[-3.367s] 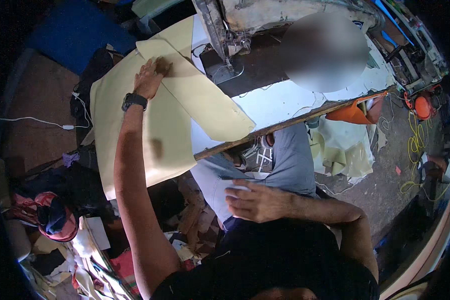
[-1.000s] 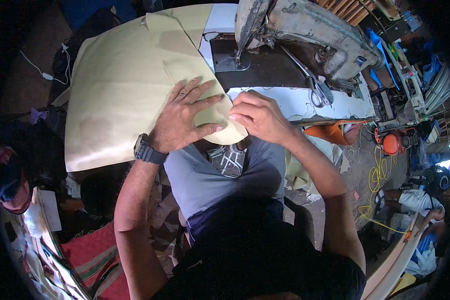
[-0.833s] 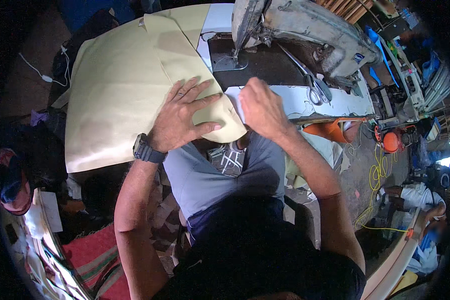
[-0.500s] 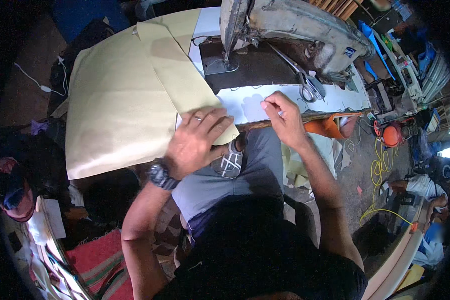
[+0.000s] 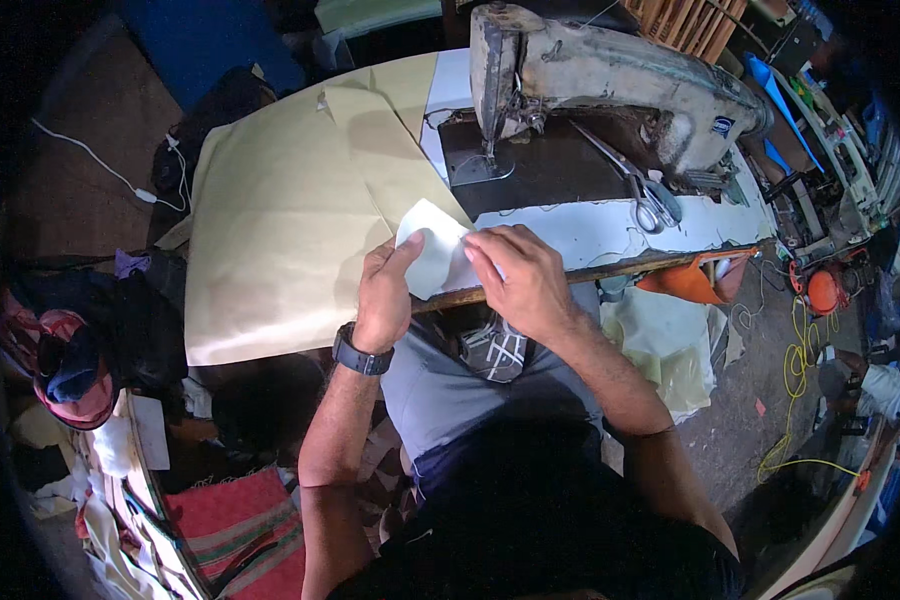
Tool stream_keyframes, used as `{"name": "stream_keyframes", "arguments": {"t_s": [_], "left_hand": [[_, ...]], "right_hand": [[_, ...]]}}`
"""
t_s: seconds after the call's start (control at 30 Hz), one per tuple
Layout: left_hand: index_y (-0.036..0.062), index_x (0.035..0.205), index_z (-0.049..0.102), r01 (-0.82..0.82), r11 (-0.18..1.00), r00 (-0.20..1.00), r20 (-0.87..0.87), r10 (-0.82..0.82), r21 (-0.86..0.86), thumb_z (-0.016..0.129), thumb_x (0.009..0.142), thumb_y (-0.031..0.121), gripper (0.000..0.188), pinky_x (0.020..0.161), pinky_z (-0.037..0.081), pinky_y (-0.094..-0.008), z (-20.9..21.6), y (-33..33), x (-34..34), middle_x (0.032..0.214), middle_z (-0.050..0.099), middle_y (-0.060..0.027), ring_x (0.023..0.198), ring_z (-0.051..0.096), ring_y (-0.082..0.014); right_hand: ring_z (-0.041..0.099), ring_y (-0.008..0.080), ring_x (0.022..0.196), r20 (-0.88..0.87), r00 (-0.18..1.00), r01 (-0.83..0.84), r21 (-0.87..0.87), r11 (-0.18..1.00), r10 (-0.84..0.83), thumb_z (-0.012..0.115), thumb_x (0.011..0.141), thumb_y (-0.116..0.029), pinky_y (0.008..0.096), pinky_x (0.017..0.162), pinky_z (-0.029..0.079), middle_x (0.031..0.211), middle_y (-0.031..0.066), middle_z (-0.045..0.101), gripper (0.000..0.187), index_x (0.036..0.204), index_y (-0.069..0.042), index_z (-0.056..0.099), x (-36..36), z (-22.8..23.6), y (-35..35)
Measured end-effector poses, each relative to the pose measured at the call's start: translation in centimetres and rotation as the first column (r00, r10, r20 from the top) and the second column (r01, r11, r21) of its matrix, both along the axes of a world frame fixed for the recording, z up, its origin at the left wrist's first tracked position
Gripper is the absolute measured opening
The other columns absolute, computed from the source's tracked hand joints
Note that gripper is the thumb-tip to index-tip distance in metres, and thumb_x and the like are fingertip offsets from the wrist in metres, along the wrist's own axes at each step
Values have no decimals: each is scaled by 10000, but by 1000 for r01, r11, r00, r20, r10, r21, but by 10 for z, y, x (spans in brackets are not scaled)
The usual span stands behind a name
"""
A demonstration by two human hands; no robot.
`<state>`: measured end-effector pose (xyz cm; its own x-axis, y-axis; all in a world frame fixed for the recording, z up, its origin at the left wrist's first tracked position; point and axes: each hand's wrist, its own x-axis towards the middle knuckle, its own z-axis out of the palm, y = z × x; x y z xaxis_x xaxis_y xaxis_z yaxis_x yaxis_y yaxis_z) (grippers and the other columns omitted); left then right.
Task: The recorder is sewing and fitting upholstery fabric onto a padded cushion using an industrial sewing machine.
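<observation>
A small white fabric piece lies at the near edge of the sewing table. My left hand, with a dark watch on its wrist, pinches the piece's left side. On the right side of the piece, my right hand presses down with its fingers. A large cream sheet of material spreads over the table's left part and hangs off its edge, just left of my hands. Behind them stands an old grey sewing machine.
Scissors lie on the table to the right, under the machine's arm. An orange cloth hangs at the table's right edge. Cloth heaps and a red striped mat cover the floor on the left; a yellow cable runs on the right.
My left hand has come off the cream sheet and onto the white piece. My right hand has moved back left from the table top to meet it at the table's edge.
</observation>
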<state>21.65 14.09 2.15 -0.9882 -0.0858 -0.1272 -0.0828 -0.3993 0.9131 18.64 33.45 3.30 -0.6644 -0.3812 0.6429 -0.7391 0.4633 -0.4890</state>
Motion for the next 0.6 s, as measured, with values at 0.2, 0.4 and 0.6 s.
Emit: {"name": "stream_keyframes", "arguments": {"t_s": [0.2, 0.4, 0.6], "left_hand": [[-35, 1140, 702, 15, 990, 999, -44, -21, -137, 564, 1049, 244, 324, 797, 517, -259, -2, 1, 0, 974, 726, -50, 860, 657, -99], [-36, 1111, 714, 18, 955, 997, -67, -40, -295, 555, 1058, 257, 337, 785, 498, -253, -6, 0, 2, 945, 721, -35, 841, 621, -79], [-35, 1103, 716, -21, 968, 998, -68, 4, -250, 556, 1058, 270, 348, 775, 498, -251, -3, 1, -2, 929, 720, -30, 835, 618, -75]], "right_hand": [[682, 324, 824, -32, 997, 68, 30, 997, -67, 725, 876, -64, 422, 709, 570, 936, 142, 708, 170, 1029, -3, 685, -2, -8, -5], [664, 310, 751, -165, 982, 119, 179, 977, -89, 700, 875, -44, 390, 672, 558, 856, 136, 675, 80, 918, 0, 650, -4, -7, -6], [627, 219, 692, 422, 643, -400, -526, 750, 639, 658, 884, -25, 342, 621, 519, 843, 127, 652, 73, 863, 8, 597, 9, 21, 40]]}}
